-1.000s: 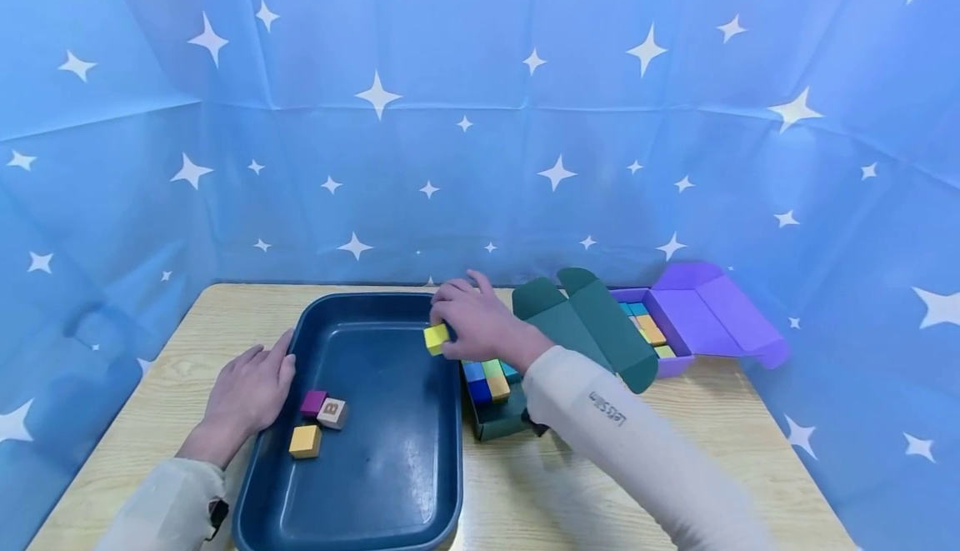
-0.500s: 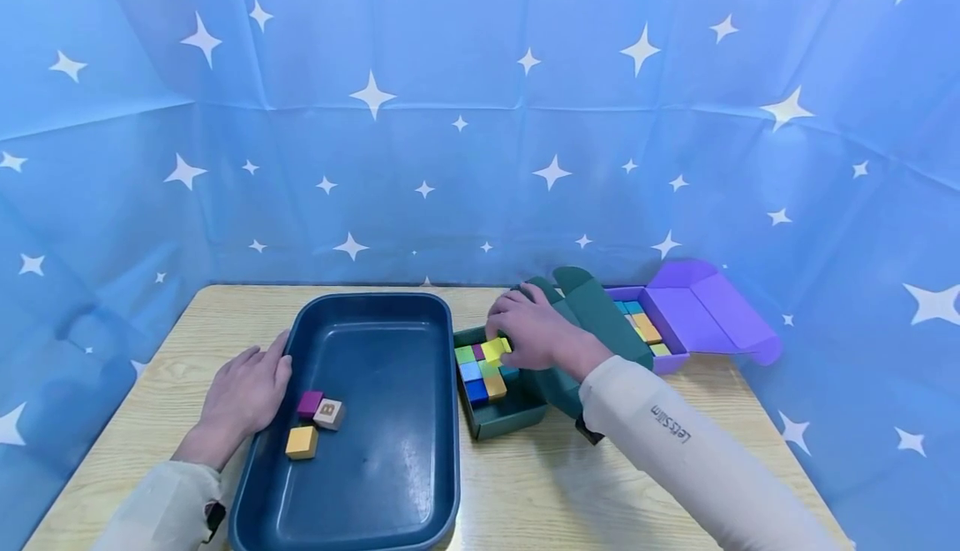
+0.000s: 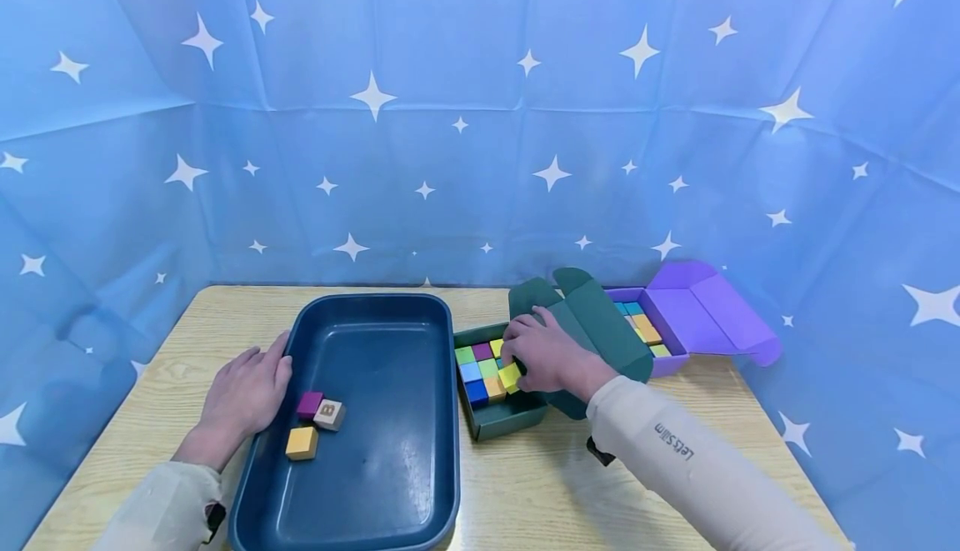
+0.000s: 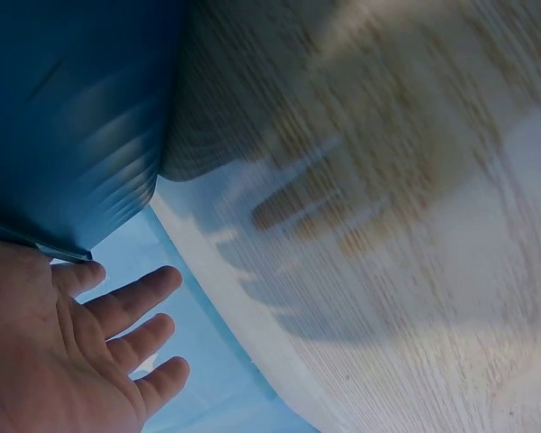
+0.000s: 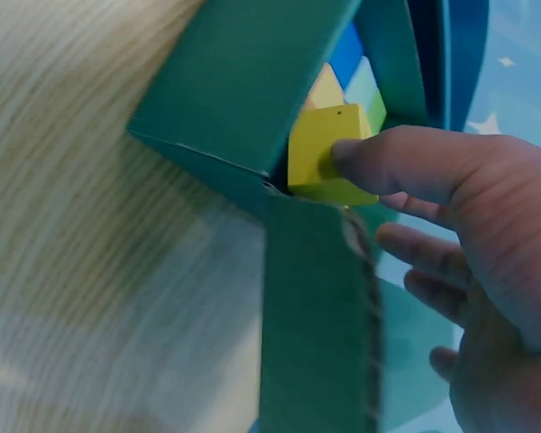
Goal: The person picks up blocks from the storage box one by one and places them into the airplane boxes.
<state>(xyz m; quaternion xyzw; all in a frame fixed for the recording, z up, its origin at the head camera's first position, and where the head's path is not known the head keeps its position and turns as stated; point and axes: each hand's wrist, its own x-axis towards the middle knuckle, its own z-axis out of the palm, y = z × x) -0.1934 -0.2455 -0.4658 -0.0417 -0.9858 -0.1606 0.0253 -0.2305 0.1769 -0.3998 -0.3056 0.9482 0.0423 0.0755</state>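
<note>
My right hand (image 3: 551, 353) pinches a yellow cube (image 5: 323, 149) between thumb and fingers at the right side of the green box (image 3: 506, 426). In the head view the cube is tilted beside an orange one. Colored cubes (image 3: 482, 369) in green, purple, blue and orange lie in rows in that box; my right hand hides some of them. My left hand (image 3: 243, 393) rests on the left rim of the dark blue tray (image 3: 442, 384), fingers extended, as the left wrist view also shows. Inside the tray are a purple cube (image 3: 310, 405), a wooden letter B cube (image 3: 329, 414) and an orange cube (image 3: 302, 443).
The green box's raised lid (image 3: 607, 330) leans out to the right, under my right forearm. Behind it stands a purple box (image 3: 675, 363) with its lid open and several cubes inside. A blue star-patterned curtain (image 3: 480, 159) borders the wooden table (image 3: 525, 501).
My right hand has carried the yellow cube from beside the tray's right rim rightward, down into the green box, then nearer the box's front right. The left hand has stayed on the tray.
</note>
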